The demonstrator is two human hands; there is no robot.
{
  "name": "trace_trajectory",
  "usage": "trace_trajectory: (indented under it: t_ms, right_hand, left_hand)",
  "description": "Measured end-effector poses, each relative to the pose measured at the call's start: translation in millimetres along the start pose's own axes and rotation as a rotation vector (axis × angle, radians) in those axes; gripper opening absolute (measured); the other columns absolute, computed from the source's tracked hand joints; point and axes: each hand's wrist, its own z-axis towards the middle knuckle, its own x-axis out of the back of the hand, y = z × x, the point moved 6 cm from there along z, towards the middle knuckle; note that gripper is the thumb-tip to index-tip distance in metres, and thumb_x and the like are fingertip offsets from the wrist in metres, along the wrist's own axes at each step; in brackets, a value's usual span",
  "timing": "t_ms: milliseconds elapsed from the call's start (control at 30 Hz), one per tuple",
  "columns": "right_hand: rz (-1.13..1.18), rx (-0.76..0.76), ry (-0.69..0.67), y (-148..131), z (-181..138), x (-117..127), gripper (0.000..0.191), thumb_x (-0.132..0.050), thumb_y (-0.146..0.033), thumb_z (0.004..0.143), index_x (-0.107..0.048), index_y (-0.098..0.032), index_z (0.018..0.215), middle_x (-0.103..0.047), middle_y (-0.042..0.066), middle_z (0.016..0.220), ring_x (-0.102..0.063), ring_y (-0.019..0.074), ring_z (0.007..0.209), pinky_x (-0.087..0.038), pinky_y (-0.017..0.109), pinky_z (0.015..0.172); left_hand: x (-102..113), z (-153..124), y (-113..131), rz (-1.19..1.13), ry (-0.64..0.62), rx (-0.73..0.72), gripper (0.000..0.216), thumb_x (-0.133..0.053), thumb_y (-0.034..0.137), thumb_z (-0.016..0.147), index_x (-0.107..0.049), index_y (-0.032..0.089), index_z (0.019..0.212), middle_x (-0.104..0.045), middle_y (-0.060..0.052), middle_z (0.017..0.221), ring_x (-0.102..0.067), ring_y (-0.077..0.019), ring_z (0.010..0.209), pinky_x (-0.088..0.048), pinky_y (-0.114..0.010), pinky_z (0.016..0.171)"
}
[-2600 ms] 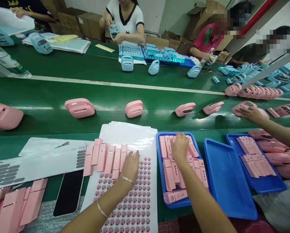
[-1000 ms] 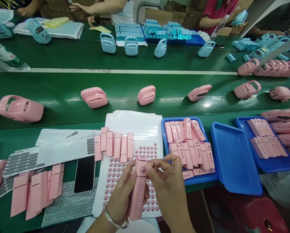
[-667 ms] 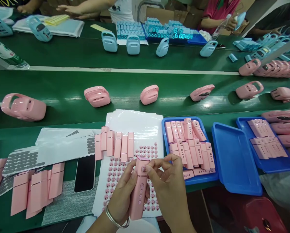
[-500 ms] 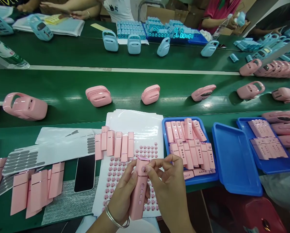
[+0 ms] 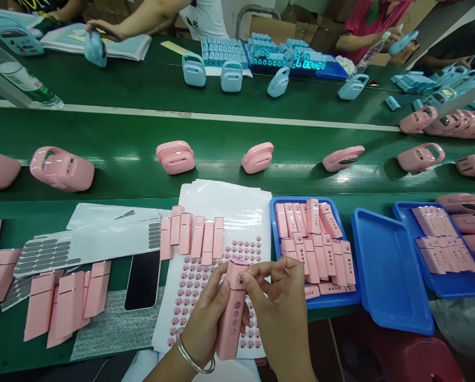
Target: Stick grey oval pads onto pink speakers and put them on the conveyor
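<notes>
My left hand (image 5: pixel 209 314) is wrapped round a slim pink plastic handheld case (image 5: pixel 229 323), held upright and tilted slightly. A column of round button marks runs down its face, below a shiny band. Thumb and forefinger of my right hand (image 5: pixel 281 313) pinch at the edge of a small round sticker (image 5: pixel 240 278) on the upper part of the case. Beneath my hands lies a white sheet (image 5: pixel 229 199) with rows of similar round stickers. Several pink cases (image 5: pixel 185 233) rest on that sheet's upper left.
Right of the sheet is a blue tray (image 5: pixel 275 233) of pink cases, then a bare blue tray (image 5: pixel 388 265). A phone (image 5: pixel 142 281), grey label sheets (image 5: pixel 98 233) and more pink cases (image 5: pixel 70 300) lie left. Pink handled units (image 5: pixel 177 157) line the green belt; co-workers sit opposite.
My hands keep nearly the same pose at the sticker. Across the table, a co-worker's hand has come down onto a light-blue unit. My view has turned slightly left.
</notes>
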Motion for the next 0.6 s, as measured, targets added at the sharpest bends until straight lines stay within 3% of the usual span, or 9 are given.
trace_trajectory:
  t_ms: [100, 200, 300, 367, 433, 500, 600]
  right_hand:
    - [0.068, -0.005, -0.053, 4, 9, -3, 0.039, -0.072, -0.027, 0.07, -0.036, -0.028, 0.085, -0.058, -0.006, 0.074, -0.06, 0.0152, 0.067, -0.052, 0.027, 0.054]
    - [0.119, 0.014, -0.083, 10, 12, -3, 0.026, -0.064, -0.034, 0.078, -0.042, -0.027, 0.09, -0.059, -0.001, 0.089, -0.062, 0.0168, 0.079, -0.055, 0.032, 0.068]
    - [-0.037, 0.047, -0.108, 21, 1, -3, 0.028, -0.055, -0.04, 0.083, -0.045, -0.028, 0.106, -0.059, 0.005, 0.107, -0.061, 0.0216, 0.092, -0.053, 0.039, 0.077]
    - [-0.227, 0.095, -0.108, 30, -7, -6, 0.043, -0.06, -0.039, 0.079, -0.046, -0.028, 0.118, -0.06, 0.007, 0.114, -0.059, 0.027, 0.101, -0.049, 0.045, 0.085]
    - [-0.354, 0.141, -0.087, 36, -9, -8, 0.053, -0.062, -0.036, 0.076, -0.045, -0.027, 0.125, -0.058, 0.009, 0.122, -0.054, 0.031, 0.111, -0.044, 0.049, 0.093]
    - [-0.37, 0.154, -0.087, 37, -5, -7, 0.052, -0.06, -0.034, 0.08, -0.043, -0.026, 0.128, -0.057, 0.01, 0.125, -0.053, 0.0307, 0.115, -0.043, 0.048, 0.095]
    - [-0.254, 0.146, -0.111, 24, -2, 4, 0.039, -0.058, -0.035, 0.085, -0.05, -0.022, 0.12, -0.064, 0.009, 0.113, -0.063, 0.0255, 0.098, -0.052, 0.041, 0.081]
  left_hand:
    - [4, 4, 4, -0.015, -0.015, -0.042, 0.051, -0.062, 0.045, 0.08, -0.044, 0.026, 0.123, -0.062, 0.001, 0.058, -0.058, -0.0144, 0.049, -0.042, -0.024, 0.049]
    - [6, 7, 8, -0.023, -0.067, -0.052, 0.048, -0.06, 0.044, 0.081, -0.047, 0.025, 0.122, -0.064, -0.001, 0.066, -0.057, -0.0146, 0.049, -0.043, -0.025, 0.046]
    - [8, 8, 8, -0.015, -0.038, -0.051, 0.045, -0.06, 0.045, 0.08, -0.05, 0.027, 0.12, -0.064, 0.0, 0.065, -0.057, -0.0142, 0.05, -0.044, -0.025, 0.048]
    - [11, 10, 6, -0.008, 0.048, -0.065, 0.044, -0.061, 0.045, 0.08, -0.054, 0.027, 0.119, -0.068, -0.002, 0.081, -0.062, -0.0158, 0.067, -0.049, -0.026, 0.062]
    - [12, 13, 2, -0.01, 0.083, -0.074, 0.043, -0.059, 0.047, 0.08, -0.058, 0.026, 0.118, -0.065, -0.005, 0.111, -0.06, -0.0194, 0.096, -0.047, -0.028, 0.084]
    - [6, 16, -1, 0.017, 0.014, -0.083, 0.048, -0.048, 0.054, 0.084, -0.057, 0.026, 0.123, -0.053, -0.007, 0.131, -0.048, -0.0235, 0.118, -0.04, -0.032, 0.097]
    - [4, 10, 4, 0.264, -0.04, -0.189, 0.058, -0.04, 0.06, 0.084, -0.054, 0.027, 0.129, -0.037, -0.009, 0.143, -0.033, -0.028, 0.131, -0.034, -0.039, 0.102]
